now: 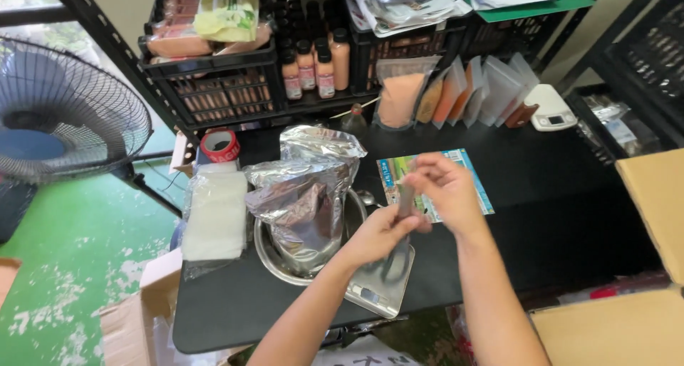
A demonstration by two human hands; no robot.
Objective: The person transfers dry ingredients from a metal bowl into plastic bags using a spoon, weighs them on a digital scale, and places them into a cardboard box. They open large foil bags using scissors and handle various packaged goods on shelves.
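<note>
clear pouch (pixel 388 270), pinched between left hand (pixel 381 232), right hand (pixel 445 189)

green floor (pixel 71 245), black shelving (pixel 107 45)

Bright daylight from the left, glare on the foil bag (pixel 306 195), hands motion-blurred, edges bowed by wide lens

Both hands meet over the middle of the table (pixel 541 195), the left hand (pixel 381 232) at seven o'clock of the right hand (pixel 445 191), a pouch (pixel 381 277) between them. At nine o'clock a foil bag (pixel 306 195) sits in a bowl (pixel 265 248), with a packet (pixel 215 213) further left and a tape roll (pixel 220 146) behind it. A sheet (pixel 470 177) lies under the right hand. At twelve o'clock stand crates (pixel 214 88); a scale (pixel 552 110) sits at two, a fan (pixel 64 110) at ten.
</note>
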